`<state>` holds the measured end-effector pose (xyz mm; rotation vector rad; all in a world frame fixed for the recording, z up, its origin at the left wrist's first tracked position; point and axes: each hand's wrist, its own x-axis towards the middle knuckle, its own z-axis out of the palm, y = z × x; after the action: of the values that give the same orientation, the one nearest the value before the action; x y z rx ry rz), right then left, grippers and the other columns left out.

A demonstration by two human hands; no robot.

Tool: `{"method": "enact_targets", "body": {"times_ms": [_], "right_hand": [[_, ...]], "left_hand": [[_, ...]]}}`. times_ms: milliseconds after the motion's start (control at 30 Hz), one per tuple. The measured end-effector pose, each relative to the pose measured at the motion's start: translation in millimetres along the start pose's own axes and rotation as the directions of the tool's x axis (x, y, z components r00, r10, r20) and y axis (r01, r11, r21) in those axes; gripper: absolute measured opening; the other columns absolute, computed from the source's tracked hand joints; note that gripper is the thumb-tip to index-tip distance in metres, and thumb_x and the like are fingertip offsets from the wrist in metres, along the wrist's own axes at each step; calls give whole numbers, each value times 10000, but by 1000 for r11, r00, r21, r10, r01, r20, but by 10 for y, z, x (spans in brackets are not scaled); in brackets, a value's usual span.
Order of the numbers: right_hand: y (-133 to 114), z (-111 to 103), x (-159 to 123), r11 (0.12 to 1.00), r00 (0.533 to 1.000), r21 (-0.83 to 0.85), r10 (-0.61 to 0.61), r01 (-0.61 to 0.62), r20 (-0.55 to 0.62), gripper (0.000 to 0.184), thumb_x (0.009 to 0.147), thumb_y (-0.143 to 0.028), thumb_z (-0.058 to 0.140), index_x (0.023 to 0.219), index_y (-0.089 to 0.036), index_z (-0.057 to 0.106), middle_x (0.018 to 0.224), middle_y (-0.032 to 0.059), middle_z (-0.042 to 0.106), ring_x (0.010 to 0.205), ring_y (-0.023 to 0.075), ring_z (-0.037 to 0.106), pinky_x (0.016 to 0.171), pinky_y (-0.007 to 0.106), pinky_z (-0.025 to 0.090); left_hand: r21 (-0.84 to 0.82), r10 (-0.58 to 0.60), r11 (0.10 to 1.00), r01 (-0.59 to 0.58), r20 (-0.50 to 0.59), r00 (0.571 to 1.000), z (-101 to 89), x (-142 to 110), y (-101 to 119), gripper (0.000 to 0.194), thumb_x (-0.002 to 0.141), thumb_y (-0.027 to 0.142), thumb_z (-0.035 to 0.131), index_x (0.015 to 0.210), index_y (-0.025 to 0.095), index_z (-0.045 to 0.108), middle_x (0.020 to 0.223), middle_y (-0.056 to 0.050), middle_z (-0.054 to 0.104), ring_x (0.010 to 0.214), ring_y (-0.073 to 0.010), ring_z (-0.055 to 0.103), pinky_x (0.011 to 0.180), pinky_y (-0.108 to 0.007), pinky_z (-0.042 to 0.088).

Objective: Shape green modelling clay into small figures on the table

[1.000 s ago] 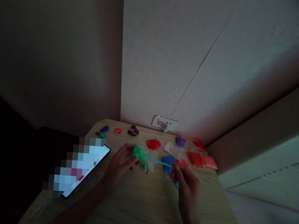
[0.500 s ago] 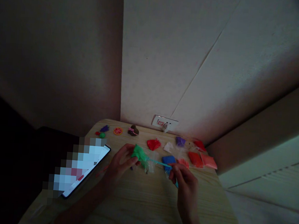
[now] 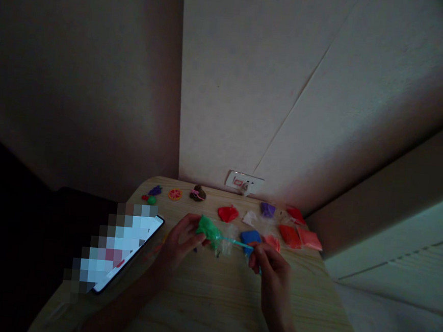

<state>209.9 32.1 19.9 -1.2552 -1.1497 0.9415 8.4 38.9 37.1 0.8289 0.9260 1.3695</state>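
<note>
My left hand (image 3: 177,243) pinches a bag of green clay (image 3: 209,228) above the wooden table. Clear plastic from the bag hangs down on its right side. In my right hand (image 3: 274,266) is a thin light-blue modelling tool (image 3: 236,242), its tip pointing left into the open side of the green clay bag. Whether the tip touches the clay I cannot make out. Behind the tool lies a blue clay packet (image 3: 250,238), with a pink packet (image 3: 272,242) beside it, partly covered by my right hand.
A lit phone (image 3: 151,232) lies at the table's left. Small clay pieces stand at the back: purple grapes (image 3: 155,190), a round orange-red slice (image 3: 175,194), a brown lump (image 3: 198,194). Several clay packets (image 3: 289,236) sit at the back right. A wall socket (image 3: 244,181) holds a plug.
My right hand has shifted slightly left, and the tool's tip has moved a little further towards the green clay. My left hand stays nearly in place.
</note>
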Motion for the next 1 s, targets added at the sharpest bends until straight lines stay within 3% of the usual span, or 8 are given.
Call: {"method": "enact_targets", "body": {"times_ms": [233,467,833,1000], "right_hand": [[-10,8,-26,996,998,-72,-59,58,-15,368,803,-466,614,583,-171,615,498,-6,532,465,116,419,453,228,340],[-33,13,-65,991,995,-103,-92,88,-36,324,812,-463,602,689,-173,674,530,-5,568,457,118,431,444,228,353],[-54,13,-87,978,991,-165,-133,130,-9,309,830,-438,586,693,-181,688,520,-13,573,454,113,457,455,221,365],[-49,10,-88,977,991,-172,-130,128,1,309,837,-419,583,666,-180,680,525,-13,571,461,111,463,457,215,370]], "left_hand": [[40,-14,999,14,-9,1000,-5,9,-1,294,657,269,778,874,186,598,778,17,641,715,-149,616,669,-272,510],[43,-8,999,10,-36,999,-5,-2,-43,322,651,247,771,894,195,567,814,17,631,743,-153,612,682,-282,518],[162,28,986,-25,-18,999,-14,-9,-17,265,668,217,748,847,195,554,748,28,605,695,-137,607,657,-257,493],[131,36,991,-35,-4,999,-34,25,-62,308,616,198,779,832,192,560,768,11,624,709,-156,615,658,-274,511]]}}
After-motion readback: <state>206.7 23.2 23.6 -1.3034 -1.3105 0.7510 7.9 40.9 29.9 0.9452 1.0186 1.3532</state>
